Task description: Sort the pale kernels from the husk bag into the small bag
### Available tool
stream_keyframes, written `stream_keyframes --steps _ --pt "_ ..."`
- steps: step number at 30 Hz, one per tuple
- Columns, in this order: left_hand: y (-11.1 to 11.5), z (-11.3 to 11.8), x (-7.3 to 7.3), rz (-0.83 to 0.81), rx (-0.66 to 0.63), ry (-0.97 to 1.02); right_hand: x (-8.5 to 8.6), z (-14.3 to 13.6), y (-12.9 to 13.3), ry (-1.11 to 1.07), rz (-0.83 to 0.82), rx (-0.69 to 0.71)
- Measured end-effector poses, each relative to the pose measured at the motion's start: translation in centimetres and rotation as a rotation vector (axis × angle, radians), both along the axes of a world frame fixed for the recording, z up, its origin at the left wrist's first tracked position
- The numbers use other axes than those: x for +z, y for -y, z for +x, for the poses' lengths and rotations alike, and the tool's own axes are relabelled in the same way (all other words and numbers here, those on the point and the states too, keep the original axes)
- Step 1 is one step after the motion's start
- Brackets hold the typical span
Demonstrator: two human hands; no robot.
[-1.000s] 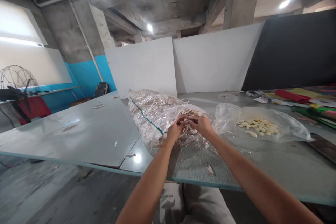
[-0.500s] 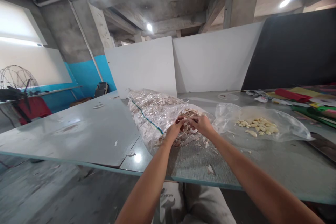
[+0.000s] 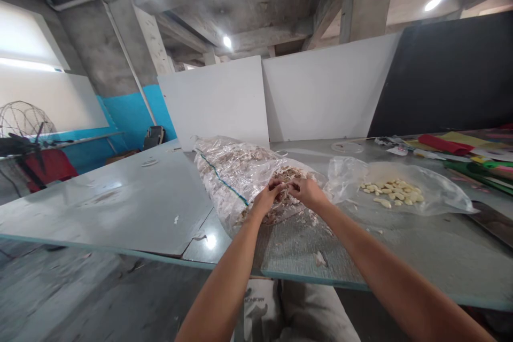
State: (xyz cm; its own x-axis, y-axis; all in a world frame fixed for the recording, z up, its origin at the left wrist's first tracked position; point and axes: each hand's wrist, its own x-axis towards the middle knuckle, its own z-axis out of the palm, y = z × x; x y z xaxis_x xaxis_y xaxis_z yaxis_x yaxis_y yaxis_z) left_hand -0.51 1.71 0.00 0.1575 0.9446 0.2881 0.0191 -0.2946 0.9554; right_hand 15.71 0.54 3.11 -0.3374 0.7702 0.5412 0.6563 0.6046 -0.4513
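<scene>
A big clear plastic bag (image 3: 232,165) with a green stripe lies on the table, filled with pale papery skins. Over the heap of skins (image 3: 290,173) at its near end, my two hands meet almost tip to tip. My left hand (image 3: 269,196) is closed in a pinch, its fingertips around something small and whitish. My right hand (image 3: 306,192) also pinches, close against the left. What lies between the fingers is too small and covered to name. To the right, pale pieces like peeled garlic cloves (image 3: 395,192) rest on a second clear bag (image 3: 438,189).
Loose skin scraps (image 3: 319,259) are scattered on the grey table (image 3: 160,208) near its front edge. A dark flat object (image 3: 492,222) lies at the right. Behind it are red and green materials (image 3: 444,144). White panels (image 3: 216,101) stand along the back.
My fingertips have shifted slightly against each other, with the right hand drawn a little left and down. The bags and the pale pieces stay where they were.
</scene>
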Motion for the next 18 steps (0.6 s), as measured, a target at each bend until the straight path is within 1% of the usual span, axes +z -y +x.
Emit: stream_keyframes --steps 4,9,12,15,18 --pt "0.2 0.1 0.2 -0.004 0.048 -0.039 0.0 0.0 0.0 0.043 0.027 -0.003" --pt "0.9 0.4 0.8 -0.004 -0.016 0.003 -0.2 -0.2 -0.2 0.078 0.077 -0.046" --pt "0.9 0.5 0.8 0.009 -0.016 0.025 -0.3 -0.3 -0.2 0.099 0.101 -0.069" --pt "0.9 0.5 0.6 0.008 0.003 0.008 0.0 -0.1 0.0 0.065 0.109 -0.127" --pt "1.2 0.6 0.8 0.023 0.006 -0.026 0.2 0.2 0.1 0.003 0.109 -0.180"
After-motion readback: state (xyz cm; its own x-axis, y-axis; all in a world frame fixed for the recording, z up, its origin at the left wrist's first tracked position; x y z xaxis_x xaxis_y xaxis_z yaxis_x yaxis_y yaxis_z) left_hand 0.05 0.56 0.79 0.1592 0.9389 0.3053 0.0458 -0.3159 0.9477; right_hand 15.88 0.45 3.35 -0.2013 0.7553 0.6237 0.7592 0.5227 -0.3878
